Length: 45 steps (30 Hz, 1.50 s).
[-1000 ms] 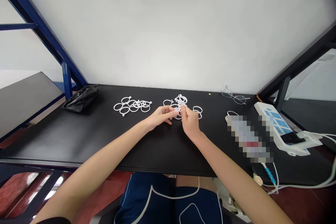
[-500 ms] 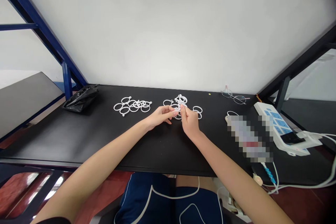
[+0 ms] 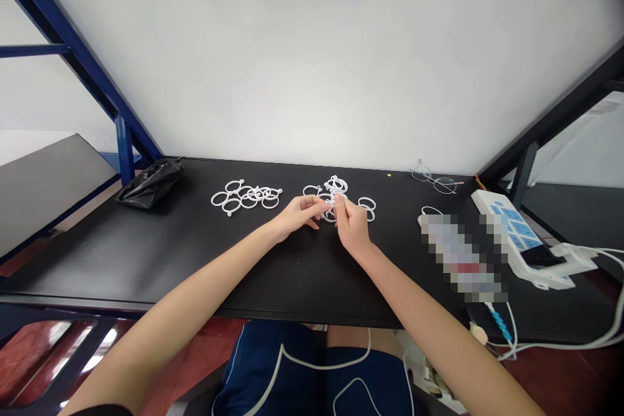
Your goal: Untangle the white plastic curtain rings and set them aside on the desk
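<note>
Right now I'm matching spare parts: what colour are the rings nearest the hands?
The rings are white, best seen in the head view.

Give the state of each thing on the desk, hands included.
Left hand: pinching central white rings
Right hand: pinching the same rings
Left ring cluster: flat, overlapping
Black bag: crumpled, lying down
Eyeglasses: set down
Power strip: plug apparently fitted
Pixelated device: obscured, cable at its end

One dark surface (image 3: 273, 273). Two hands mid-frame: one left hand (image 3: 298, 214), one right hand (image 3: 353, 224). White rings (image 3: 256, 192) in three groups: one left of centre and one central cluster (image 3: 335, 182), both too tangled to count, plus two rings (image 3: 369, 209) visible right of centre. One black bag (image 3: 151, 184), left; one power strip (image 3: 519, 234), right.
</note>
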{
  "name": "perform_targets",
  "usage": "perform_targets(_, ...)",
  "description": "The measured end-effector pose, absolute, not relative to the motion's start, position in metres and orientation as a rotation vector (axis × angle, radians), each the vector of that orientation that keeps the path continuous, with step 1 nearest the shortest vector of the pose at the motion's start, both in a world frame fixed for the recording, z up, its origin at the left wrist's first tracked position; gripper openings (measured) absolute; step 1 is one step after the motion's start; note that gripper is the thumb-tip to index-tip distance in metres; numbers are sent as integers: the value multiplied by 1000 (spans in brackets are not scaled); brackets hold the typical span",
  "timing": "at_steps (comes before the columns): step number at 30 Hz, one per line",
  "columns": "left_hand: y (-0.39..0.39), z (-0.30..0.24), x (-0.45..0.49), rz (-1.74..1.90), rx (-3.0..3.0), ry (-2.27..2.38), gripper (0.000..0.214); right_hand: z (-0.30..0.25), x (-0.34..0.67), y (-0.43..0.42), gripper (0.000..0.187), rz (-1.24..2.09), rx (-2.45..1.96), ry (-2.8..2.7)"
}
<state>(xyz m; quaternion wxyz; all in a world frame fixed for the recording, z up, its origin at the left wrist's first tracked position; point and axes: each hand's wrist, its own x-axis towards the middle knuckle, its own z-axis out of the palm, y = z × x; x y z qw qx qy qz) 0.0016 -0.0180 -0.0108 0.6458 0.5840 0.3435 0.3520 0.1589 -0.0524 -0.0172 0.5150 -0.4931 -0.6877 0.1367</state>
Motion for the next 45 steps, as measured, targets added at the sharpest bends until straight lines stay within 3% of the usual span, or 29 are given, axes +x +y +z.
perform_targets(9, -10, -7, -1, 956, 982, 749, 41, -17, 156, -55, 45, 369, -1124, -1705)
perform_targets(16, 0, -7, -11, 1283, 638, 848, 36, -15, 156, -55, 46, 387, -1131, -1714)
perform_targets(29, 6, -10, -16, 1407, 344, 1020, 1, -18, 157, -55, 42, 316, -1170, -1754)
perform_targets(38, 6, -10, -16, 1399, 314, 999, 17, -24, 159, -45, 15, 215, -1182, -2020)
perform_targets(45, 4, -9, -16, 1387, 363, 1012, 23, -25, 160, -45, 15, 318, -1224, -2090)
